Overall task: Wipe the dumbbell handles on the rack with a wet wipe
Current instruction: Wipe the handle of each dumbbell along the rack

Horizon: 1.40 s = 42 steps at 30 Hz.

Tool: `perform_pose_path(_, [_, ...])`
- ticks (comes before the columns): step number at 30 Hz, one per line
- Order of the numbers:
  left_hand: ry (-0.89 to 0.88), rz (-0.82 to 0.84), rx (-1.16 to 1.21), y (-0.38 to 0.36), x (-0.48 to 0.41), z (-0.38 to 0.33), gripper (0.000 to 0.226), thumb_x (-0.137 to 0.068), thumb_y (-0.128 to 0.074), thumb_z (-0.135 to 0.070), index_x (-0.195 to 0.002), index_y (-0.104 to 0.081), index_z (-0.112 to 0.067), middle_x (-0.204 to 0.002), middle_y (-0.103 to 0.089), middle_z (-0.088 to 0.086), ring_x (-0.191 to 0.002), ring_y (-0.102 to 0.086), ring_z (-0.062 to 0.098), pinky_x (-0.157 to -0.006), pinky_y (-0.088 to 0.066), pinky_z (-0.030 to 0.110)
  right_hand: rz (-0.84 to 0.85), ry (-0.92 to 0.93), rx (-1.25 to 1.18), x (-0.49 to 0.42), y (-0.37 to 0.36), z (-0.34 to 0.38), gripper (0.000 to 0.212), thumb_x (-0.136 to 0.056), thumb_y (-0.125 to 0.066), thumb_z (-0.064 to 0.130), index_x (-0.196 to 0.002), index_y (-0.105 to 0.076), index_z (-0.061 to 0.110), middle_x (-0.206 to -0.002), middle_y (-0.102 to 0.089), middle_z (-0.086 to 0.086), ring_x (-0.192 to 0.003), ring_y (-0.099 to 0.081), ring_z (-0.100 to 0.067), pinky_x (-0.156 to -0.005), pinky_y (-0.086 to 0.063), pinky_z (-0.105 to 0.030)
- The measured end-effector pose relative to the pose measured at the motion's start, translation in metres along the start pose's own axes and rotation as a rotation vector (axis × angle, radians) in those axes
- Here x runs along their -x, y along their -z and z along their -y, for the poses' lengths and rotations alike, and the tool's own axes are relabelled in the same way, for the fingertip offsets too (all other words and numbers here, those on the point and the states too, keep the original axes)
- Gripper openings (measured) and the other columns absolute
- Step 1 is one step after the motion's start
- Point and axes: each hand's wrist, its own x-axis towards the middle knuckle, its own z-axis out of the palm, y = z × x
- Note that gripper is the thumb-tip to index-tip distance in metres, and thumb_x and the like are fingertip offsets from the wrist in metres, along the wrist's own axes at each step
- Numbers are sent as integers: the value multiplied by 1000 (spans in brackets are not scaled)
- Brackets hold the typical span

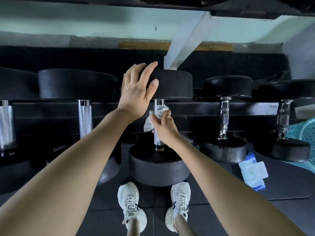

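Observation:
A black dumbbell lies on the rack in the middle of the head view, its knurled steel handle (158,140) running towards me. My left hand (136,92) grips the far black head (172,84) of this dumbbell, fingers spread over its edge. My right hand (164,128) is wrapped around the handle with a crumpled white wet wipe (154,116) pressed against the metal. The near head (158,166) sits just above my shoes.
More dumbbells lie on the rack (187,108) at both sides, with handles at left (84,118) and right (224,116). A blue-and-white wet wipe pack (253,171) lies on the dark floor at right. A teal mesh basket (305,133) shows at the right edge.

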Motion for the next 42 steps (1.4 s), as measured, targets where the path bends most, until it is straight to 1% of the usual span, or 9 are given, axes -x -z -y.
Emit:
perform_pose_path(6, [9,13,9,1,-1,0,76,-90,-9,-63,-144,-37,-16,-141,-39,16,-131,-31,38,-110,-26,49,-96,35,-99,-21,-1,16,35,-94,-53,36,-98,-33,8,-96,-55,-11,-86,-55,-20,-71,-47,-33])
perform_pose_path(10, [10,33,1,3,0,-2,76,-89,-9,-63,-144,-36,-17,-142,-38,16,-132,-29,37,-111,-24,48,57,16,-205,-2,4,-2,35,-94,-56,32,-106,-36,6,-96,-59,-10,-56,-62,-9,-52,-49,-21])
perform_pose_path(15, [21,38,-9,2,0,-2,66,-94,-21,-56,-144,-36,-17,-141,-39,16,-132,-29,37,-112,-23,48,226,-81,-50,16,14,-12,34,-96,-53,31,-115,-35,8,-97,-54,4,-79,-56,-7,-61,-46,-11])
perform_pose_path(19, [32,64,-11,6,0,-3,63,-93,-22,-49,-145,-35,-17,-141,-38,17,-134,-28,38,-113,-22,48,313,-130,228,24,17,-15,49,-94,-51,33,-124,-31,-1,-102,-50,-6,-91,-51,-17,-78,-40,-27])
perform_pose_path(26, [44,116,-16,12,1,-4,69,-89,-22,-55,-146,-32,-17,-146,-33,17,-137,-23,39,-114,-19,46,328,-130,377,37,18,-3,56,-94,-55,28,-129,-29,-7,-118,-55,-15,-104,-54,-22,-80,-39,-25])
perform_pose_path(32, [135,204,10,30,8,-14,66,-94,-45,-48,-150,-17,-27,-158,-13,8,-147,-4,28,-116,-11,38,106,-50,417,57,34,6,26,-94,-52,19,-114,-49,3,-104,-60,-7,-87,-55,-20,-67,-37,-26])
perform_pose_path(35, [243,-14,62,40,38,-25,57,-93,-54,-41,-144,-37,-22,-147,-37,10,-136,-35,26,-111,-27,37,-153,-63,94,63,42,13,28,-90,-55,14,-114,-45,5,-94,-55,1,-82,-52,-15,-57,-37,-22])
perform_pose_path(37, [317,-204,160,38,65,-32,40,-87,-57,-40,-121,-63,-19,-117,-60,6,-102,-59,20,-95,-46,36,-216,-85,-79,65,40,20,32,-86,-60,13,-112,-42,7,-87,-50,4,-73,-49,-9,-54,-36,-18])
perform_pose_path(42, [650,103,663,13,101,-52,13,-84,-64,-43,-95,-70,-39,-86,-73,-6,-85,-69,13,-81,-56,40,-115,-20,-58,70,18,25,24,-78,-66,35,-93,-62,17,-91,-66,-1,-76,-62,-11,-62,-48,-18])
